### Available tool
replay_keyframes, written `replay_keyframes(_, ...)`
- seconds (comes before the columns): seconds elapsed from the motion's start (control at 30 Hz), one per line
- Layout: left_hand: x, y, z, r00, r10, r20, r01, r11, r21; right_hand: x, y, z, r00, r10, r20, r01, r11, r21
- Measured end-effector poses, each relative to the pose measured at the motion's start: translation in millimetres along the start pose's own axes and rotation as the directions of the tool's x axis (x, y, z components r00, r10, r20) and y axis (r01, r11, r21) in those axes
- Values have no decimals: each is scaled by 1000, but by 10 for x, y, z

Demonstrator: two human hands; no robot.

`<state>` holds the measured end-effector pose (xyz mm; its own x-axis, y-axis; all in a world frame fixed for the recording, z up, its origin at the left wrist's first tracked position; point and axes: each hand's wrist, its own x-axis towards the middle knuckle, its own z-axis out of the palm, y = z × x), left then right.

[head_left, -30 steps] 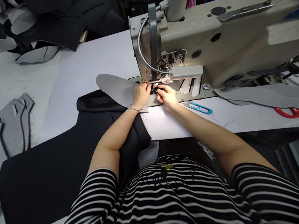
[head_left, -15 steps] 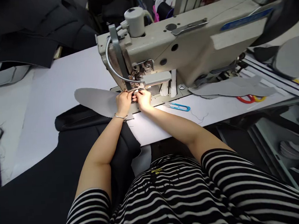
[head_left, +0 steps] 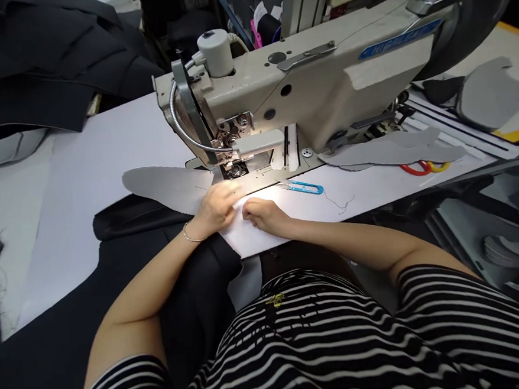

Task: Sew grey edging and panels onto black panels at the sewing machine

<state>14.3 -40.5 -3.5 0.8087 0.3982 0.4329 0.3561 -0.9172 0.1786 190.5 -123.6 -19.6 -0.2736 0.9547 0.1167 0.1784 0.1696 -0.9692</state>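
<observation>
My left hand [head_left: 217, 210], with a bracelet on its wrist, is over the front edge of the sewing machine bed, its fingers curled inward and slightly blurred. Close beside it, my right hand [head_left: 266, 216] is closed above the white table, fingertips turned towards the left hand. Whatever either hand pinches is hidden or too small to name. Just behind them the round hook mechanism [head_left: 236, 171] shows in the bed under the sewing machine [head_left: 314, 90]. A grey fabric piece [head_left: 165, 186] lies left of the needle area, over black fabric [head_left: 156, 249].
Blue thread snips [head_left: 306, 186] lie right of my hands with a loose thread. Further right are grey cut pieces [head_left: 381, 150] over red-and-yellow-handled scissors [head_left: 415, 169]. Dark fabric is piled [head_left: 54, 60] at the back left. The white table [head_left: 91, 147] extends left.
Both hands have drawn back from under the needle area towards my body, uncovering the hook mechanism. The view has shifted slightly.
</observation>
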Motion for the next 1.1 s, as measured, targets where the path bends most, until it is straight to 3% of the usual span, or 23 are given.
replay_keyframes(0.07, -16, 101, -85, 975, 139, 172, -132, 990, -52, -158, 23, -47, 971, -194, 138, 214, 965, -153)
replay_keyframes(0.13, -47, 142, -153, 974, 103, 203, -94, 994, -53, -197, 28, -170, 956, -205, 208, 257, 929, -267)
replay_keyframes(0.2, -113, 135, -217, 988, -35, 151, 47, 996, -73, -139, 0, -407, 988, -82, 130, 135, 870, -474)
replay_keyframes(0.27, -212, 100, -284, 973, -221, 71, 228, 965, -129, -31, -43, -733, 993, 68, -98, -118, 705, -700)
replay_keyframes(0.3, -271, 77, -319, 946, -322, 38, 324, 933, -156, 26, -59, -905, 969, 120, -217, -246, 588, -770)
replay_keyframes(0.37, -397, 32, -391, 865, -502, 13, 495, 849, -183, 126, -61, -1209, 922, 190, -336, -386, 416, -823)
replay_keyframes(0.47, -569, 3, -497, 755, -654, 46, 654, 747, -121, 215, 8, -1471, 888, 298, -349, -415, 194, -889)
replay_keyframes(0.53, -634, 39, -568, 717, -697, -26, 697, 717, 18, 237, 58, -1530, 881, 335, -335, -395, 129, -910)
replay_keyframes(0.63, -612, 189, -663, 699, -680, -222, 714, 676, 179, 212, 54, -1523, 878, 331, -345, -406, 136, -904)
replay_keyframes(0.7, -513, 334, -687, 720, -648, -247, 688, 714, 131, 148, -15, -1464, 902, 269, -338, -394, 190, -899)
replay_keyframes(0.77, -357, 483, -648, 756, -634, -164, 636, 770, -49, 59, -117, -1346, 953, 155, -262, -298, 301, -906)
replay_keyframes(0.83, -160, 606, -533, 773, -634, 2, 602, 733, -315, -28, -224, -1169, 993, 19, -119, -116, 414, -903)
replay_keyframes(0.93, 134, 689, -269, 744, -633, 217, 589, 466, -661, -96, -336, -856, 991, -117, 69, 117, 472, -874)
replay_keyframes(1.0, 273, 677, -102, 716, -646, 265, 544, 278, -791, -84, -361, -681, 980, -147, 133, 189, 486, -854)
replay_keyframes(1.1, 344, 613, 38, 670, -681, 295, 476, 90, -875, -18, -335, -538, 974, -168, 149, 218, 545, -810)
